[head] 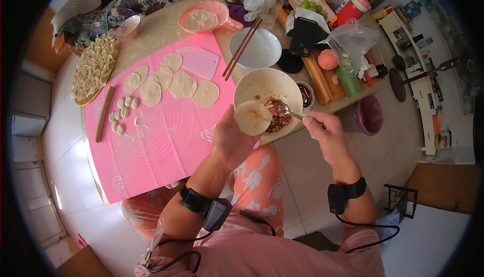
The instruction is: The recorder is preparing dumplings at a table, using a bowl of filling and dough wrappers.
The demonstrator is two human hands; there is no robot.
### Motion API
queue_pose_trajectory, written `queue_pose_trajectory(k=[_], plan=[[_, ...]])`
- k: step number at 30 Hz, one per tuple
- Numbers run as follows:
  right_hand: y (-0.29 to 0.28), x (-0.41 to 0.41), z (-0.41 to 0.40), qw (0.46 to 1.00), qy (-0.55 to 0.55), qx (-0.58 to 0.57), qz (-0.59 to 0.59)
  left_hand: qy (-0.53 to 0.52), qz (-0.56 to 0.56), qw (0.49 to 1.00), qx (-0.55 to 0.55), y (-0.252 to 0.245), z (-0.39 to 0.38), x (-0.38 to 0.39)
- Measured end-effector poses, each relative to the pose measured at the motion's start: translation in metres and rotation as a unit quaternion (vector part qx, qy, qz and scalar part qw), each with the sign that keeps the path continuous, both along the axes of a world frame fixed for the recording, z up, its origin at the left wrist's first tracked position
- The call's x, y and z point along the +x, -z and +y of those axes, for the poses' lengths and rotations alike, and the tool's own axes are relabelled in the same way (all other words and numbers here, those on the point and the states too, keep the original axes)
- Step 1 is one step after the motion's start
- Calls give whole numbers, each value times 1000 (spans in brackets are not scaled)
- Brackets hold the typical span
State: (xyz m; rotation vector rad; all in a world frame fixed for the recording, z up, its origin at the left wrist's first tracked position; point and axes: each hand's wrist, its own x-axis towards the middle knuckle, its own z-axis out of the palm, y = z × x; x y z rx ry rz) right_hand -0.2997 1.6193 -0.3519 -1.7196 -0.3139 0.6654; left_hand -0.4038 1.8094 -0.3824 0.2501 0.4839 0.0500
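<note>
A round dumpling wrapper (252, 118) with a faint brown smear lies across my left hand (231, 133), over the near left rim of a white bowl (247, 84). Minced meat filling (279, 123) sits in that bowl. My right hand (323, 131) grips a metal spoon (294, 114) by its handle, and the spoon's head is in the filling. On the pink silicone mat (181, 137) to the left, several rolled wrappers (182, 85) partly overlap. Small dough pieces (121, 114) lie close to a wooden rolling pin (104, 114).
Folded dumplings cover a round tray (94, 69) at far left. Chopsticks (242, 50) rest across a second white bowl (261, 48). Behind stands a pink strainer (223, 14) with flour. Bags, a peach (328, 59) and a red container (351, 9) crowd the right side. A pink scraper (201, 63) lies flat.
</note>
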Motion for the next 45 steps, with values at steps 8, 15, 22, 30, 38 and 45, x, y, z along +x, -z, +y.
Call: queue_pose_trajectory(k=[8, 15, 22, 30, 38, 45], plan=[[11, -12, -1, 808, -59, -50, -585, 31, -58, 998, -9, -19, -16, 15], [4, -16, -12, 591, -146, -132, -782, 61, -78, 995, -33, -24, -17, 12], [-7, -16, -18, 678, -109, -88, -722, 27, -49, 998, -21, -18, -17, 12], [4, -8, -6, 697, -112, -69, -705, 40, -33, 999, -14, -19, -18, 8], [7, -9, -4, 700, -114, -76, -700, 52, -18, 998, -8, -23, -18, 8], [8, -6, -20, 613, -149, -93, -770, 55, -15, 998, -15, -21, -15, 7]])
